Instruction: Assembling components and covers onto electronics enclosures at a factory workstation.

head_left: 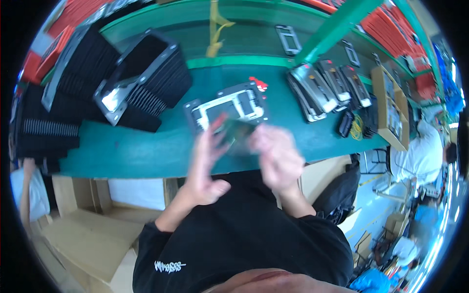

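In the middle of the bench both hands are raised and smeared by motion. My right hand is closed, its fingertips pinching a dark, greenish, thin-looking piece whose kind the blur hides. Facing it, my left hand has its fingers apart and the thumb held away, close to the piece's left side; I cannot tell if it touches. Just beyond, a dark grey flat frame with a white inner border lies on the green bench. A small red item sits at its far right corner.
Black frames stand in stacks at the left. Grey and white flat parts lie in piles at the right, near a yellow band bundle and a wooden box. A green post rises behind. Other people sit nearby.
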The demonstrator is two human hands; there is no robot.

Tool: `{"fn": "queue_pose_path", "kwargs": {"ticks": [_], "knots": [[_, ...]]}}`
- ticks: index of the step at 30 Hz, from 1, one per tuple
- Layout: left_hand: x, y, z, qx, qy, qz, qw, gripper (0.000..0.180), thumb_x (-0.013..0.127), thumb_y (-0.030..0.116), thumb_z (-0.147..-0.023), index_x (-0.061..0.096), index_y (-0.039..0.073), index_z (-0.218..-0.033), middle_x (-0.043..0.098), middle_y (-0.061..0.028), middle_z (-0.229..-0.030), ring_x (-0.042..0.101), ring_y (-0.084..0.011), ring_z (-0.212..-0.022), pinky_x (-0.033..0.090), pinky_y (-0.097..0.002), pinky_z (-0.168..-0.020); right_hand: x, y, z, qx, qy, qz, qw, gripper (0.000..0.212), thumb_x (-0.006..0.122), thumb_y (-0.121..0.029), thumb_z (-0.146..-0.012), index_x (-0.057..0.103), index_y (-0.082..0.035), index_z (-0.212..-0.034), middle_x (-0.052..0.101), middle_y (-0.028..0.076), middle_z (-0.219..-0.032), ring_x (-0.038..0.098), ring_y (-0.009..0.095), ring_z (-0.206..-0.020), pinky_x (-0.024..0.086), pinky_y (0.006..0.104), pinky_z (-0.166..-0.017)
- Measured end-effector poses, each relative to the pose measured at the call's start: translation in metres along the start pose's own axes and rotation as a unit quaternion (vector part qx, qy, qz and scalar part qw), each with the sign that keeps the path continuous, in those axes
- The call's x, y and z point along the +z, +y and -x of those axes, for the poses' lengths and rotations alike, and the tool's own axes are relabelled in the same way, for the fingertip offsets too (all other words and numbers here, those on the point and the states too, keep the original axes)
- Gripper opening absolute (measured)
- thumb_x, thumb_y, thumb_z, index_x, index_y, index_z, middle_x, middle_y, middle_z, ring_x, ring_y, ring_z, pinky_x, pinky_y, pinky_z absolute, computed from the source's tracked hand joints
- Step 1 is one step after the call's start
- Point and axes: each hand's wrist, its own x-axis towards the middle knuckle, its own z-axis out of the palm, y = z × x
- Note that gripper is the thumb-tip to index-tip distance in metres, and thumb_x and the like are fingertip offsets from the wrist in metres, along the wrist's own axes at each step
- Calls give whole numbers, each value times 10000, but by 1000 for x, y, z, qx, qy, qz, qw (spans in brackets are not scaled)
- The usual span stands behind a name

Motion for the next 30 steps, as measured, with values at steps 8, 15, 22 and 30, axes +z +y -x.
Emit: {"fn": "queue_pose_path", "kwargs": {"ticks": [8, 15, 22, 30], "knots": [[-16, -17, 14, -4, -136, -236, 962, 981, 745, 533, -897, 294, -12, -1577, 374, -269, -1435, 513, -398, -1267, 527, -478, -964, 29, -37, -9, 271, 9, -419, 867, 207, 670, -82, -958, 675, 47, -1120, 618, 160, -1148, 671, 231, -933, 546, 363, -877], [-31, -6, 11, 154, -157, -497, 839, 884, 787, 428, -886, 345, -63, -1473, 423, -224, -1408, 600, -306, -1097, 573, -381, -729, 20, -10, -4, 288, -82, -586, 753, 177, 672, -159, -1006, 610, 6, -1025, 588, 95, -989, 610, 171, -844, 509, 321, -730], [-47, 9, 4, -148, -37, 104, 983, 921, 674, 608, -934, 335, -23, -1513, 498, -244, -1427, 675, -298, -1030, 614, -395, -636, -4, 102, -54, 347, -28, -100, 932, 225, 731, -223, -968, 665, -10, -944, 642, 14, -751, 586, 110, -643, 471, 264, -610], [-40, 22, -8, -183, 17, 195, 963, 913, 279, 732, -1022, 248, 23, -1597, 465, -281, -1512, 690, -365, -1082, 623, -359, -576, 12, 81, -46, 248, 20, 129, 960, 137, 665, -30, -963, 710, -21, -1093, 650, 6, -680, 636, 62, -627, 490, 238, -568]]}}
